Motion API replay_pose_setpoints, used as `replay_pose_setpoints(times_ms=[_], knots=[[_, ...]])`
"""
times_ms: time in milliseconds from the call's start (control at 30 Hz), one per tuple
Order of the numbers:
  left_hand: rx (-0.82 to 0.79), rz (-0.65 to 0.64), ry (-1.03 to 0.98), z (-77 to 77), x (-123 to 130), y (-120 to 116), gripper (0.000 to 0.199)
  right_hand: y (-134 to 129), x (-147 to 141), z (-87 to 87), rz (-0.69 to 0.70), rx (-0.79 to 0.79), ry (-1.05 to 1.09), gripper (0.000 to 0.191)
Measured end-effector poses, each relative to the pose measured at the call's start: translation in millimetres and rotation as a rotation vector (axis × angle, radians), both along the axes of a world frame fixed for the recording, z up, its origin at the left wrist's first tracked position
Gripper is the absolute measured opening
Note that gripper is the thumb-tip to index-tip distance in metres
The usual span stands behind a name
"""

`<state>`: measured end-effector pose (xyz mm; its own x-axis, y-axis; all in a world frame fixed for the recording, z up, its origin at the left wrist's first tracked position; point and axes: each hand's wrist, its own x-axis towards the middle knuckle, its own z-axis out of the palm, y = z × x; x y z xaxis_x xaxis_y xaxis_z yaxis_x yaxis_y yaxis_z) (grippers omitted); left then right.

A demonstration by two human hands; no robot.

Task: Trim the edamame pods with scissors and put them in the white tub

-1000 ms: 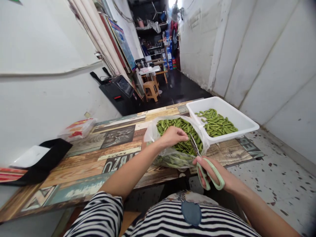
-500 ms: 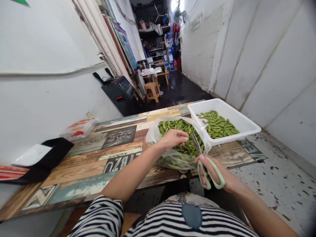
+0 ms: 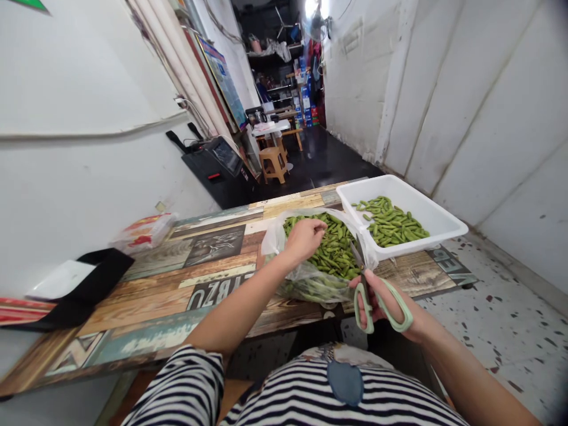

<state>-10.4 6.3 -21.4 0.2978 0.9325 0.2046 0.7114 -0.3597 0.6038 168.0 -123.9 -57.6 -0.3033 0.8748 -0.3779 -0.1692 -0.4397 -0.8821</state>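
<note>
**Pick Gently, Snip Carefully**

Head view: left hand [image 3: 306,239] over the mouth of the clear plastic bag [image 3: 273,241], fingers curled in and fingertips just above or among the green pods [image 3: 337,251]. Impossible to tell from here whether pinching a pod or bare of one. Right hand [image 3: 385,290] gripping the scissors [image 3: 362,264] by the pale green handles, with blades seemingly a little parted, pointing up and away from the body over the bag's right side. Bag on the table [image 3: 168,269], full of pods, with mouth spread wide. Just beside, on the right, a white tray [image 3: 444,222] with more pods in a loose heap on the bottom.

For good work here, lift a single pod at a time, lightly, by the middle, with the end to be cut poking clear of the fingertips. Bring pod and blades together over the bag, never blindly down in the heap. Cut close to the tip, sparing the flesh, in one short snip rather than several nibbles. Between cuts, hold the points well apart from the left fingers, as in this view. Mind the thin plastic near the blades: easy to nick or snag, so best to raise the points above the rim before closing. Avoid hard squeezing, likely to bruise or split a pod. Rest the wrist loosely to spare the thumb.
</note>
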Motion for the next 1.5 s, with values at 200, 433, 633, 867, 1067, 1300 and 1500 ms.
replay_pose_setpoints(times_ms=[200,433,633,867,1067,1300,1500], knots=[[-0.099,-0.253,0.167,2.8,20,15,0.024,-1,3,0.5,-0.001,-0.020,-0.021,0.049],[0.091,-0.408,0.475,-12.1,40,26,0.029,-1,6,0.4,-0.013,-0.034,-0.037,0.050],[0.069,-0.443,0.462,-13.0,40,35,0.016,-3,4,-1.1,0.001,-0.043,-0.001,0.048],[-0.533,-0.229,-0.267,-1.6,26,3,0.008,-3,0,-3.1,0.005,0.018,-0.063,0.048],[-0.717,-0.136,-0.475,8.9,24,-17,0.010,-1,-4,4.6,0.052,0.143,-0.241,0.048],[-0.719,-0.144,-0.405,7.9,18,-18,0.018,4,-3,5.8,0.028,0.100,-0.280,0.045],[-0.508,-0.159,-0.367,25.5,41,13,0.008,2,2,2.7,-0.027,-0.055,-0.073,0.041]])
